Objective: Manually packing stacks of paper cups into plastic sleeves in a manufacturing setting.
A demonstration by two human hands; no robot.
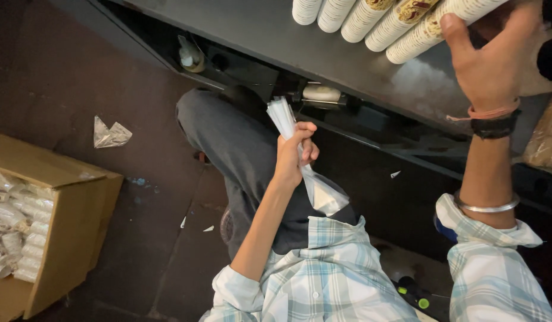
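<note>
My left hand (294, 156) is closed around a clear plastic sleeve (300, 152) that sticks up above the fist and trails down toward my checked shirt. My right hand (490, 56) reaches up to the dark shelf (276, 36) and grips the rightmost stack of white paper cups (434, 27), thumb across its side. Several more stacks of paper cups (347, 15) lie side by side to its left on the shelf. My knee in grey trousers (228, 131) is raised under the left hand.
An open cardboard box (67, 232) with several wrapped cup stacks stands on the floor at left. A crumpled plastic scrap (111, 133) lies on the dark floor. Bottles and small items (191, 55) sit on the lower shelf. A brown bag (547, 140) is at right.
</note>
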